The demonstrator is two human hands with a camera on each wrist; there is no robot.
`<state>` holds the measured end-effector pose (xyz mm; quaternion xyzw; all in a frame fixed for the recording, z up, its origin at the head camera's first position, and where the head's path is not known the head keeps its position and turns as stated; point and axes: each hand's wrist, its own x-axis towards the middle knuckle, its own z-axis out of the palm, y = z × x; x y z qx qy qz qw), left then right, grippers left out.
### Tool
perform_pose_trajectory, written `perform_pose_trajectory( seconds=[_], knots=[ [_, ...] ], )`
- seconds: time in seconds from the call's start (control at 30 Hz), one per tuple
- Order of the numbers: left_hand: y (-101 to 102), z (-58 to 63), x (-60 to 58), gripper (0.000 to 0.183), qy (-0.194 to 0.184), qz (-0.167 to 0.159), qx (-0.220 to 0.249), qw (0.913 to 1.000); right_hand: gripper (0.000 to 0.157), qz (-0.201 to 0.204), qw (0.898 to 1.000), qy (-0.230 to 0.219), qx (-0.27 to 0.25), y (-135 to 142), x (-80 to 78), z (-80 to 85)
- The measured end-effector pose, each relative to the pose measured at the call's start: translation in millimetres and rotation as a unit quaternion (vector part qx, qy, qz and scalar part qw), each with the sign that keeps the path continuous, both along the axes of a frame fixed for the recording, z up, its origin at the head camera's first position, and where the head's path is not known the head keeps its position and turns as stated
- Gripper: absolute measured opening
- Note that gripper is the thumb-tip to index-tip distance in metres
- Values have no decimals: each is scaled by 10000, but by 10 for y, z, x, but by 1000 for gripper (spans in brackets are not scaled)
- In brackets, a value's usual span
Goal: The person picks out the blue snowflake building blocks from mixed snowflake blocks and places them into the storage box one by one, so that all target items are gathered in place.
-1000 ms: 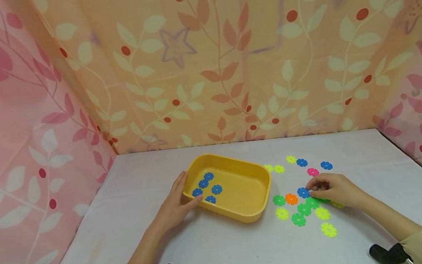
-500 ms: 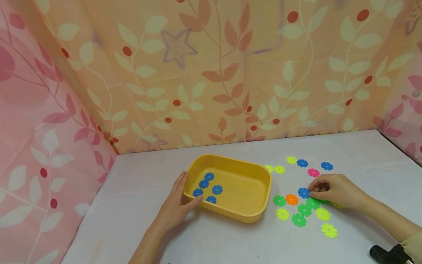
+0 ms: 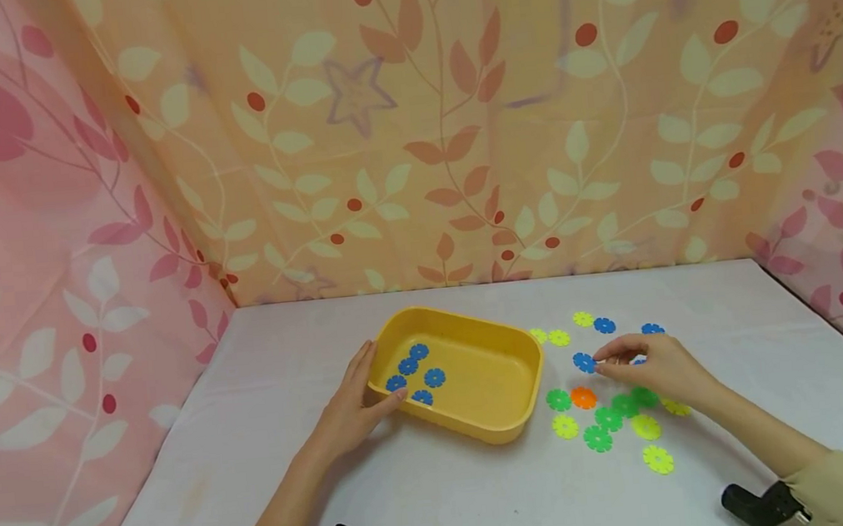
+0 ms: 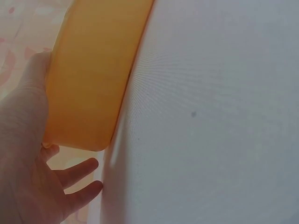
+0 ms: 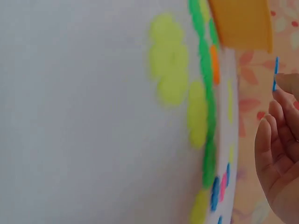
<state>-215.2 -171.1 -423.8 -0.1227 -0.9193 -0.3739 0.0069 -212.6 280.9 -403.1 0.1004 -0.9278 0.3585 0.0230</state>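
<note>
A yellow plastic basin [image 3: 472, 413] stands on the table with several blue notched discs [image 3: 435, 378] lying at its left end. My left hand [image 3: 351, 407] grips the basin's left end, thumb over the near rim and fingers along the outer wall. In the left wrist view two fingers of that hand [image 4: 77, 179] stand apart from the wall. My right hand [image 3: 660, 367] pinches one blue notched disc [image 3: 584, 363] between thumb and fingertips, just right of the basin. The right wrist view shows this disc [image 5: 275, 74] edge-on, raised above the table.
Right of the basin lie several loose green discs [image 3: 608, 419], yellow discs [image 3: 659, 459] and an orange disc [image 3: 583, 397]. Farther back are blue discs [image 3: 604, 325] and more yellow ones. A pink disc is hidden in the head view but shows in the right wrist view [image 5: 223, 186]. Patterned curtains surround the table.
My right hand has lifted the blue disc off the table and moved it up and left toward the basin. The left hand and the basin have stayed put.
</note>
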Motion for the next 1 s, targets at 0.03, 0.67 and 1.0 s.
perform_pose_trajectory(
  seconds=[0.03,0.67,1.0],
  knots=[
    [-3,-2,0,96,6,-2,0,10000,28,-9,9999,-58,-131,-55,-7,39],
    [-16,-17,-2,95,114,-69,78,9999,21,1275,9853,-429,-1051,-1445,-414,337],
    [-15,-10,-9,95,61,-47,69,9999,9,1348,9904,-286,95,-1818,-687,134]
  ],
)
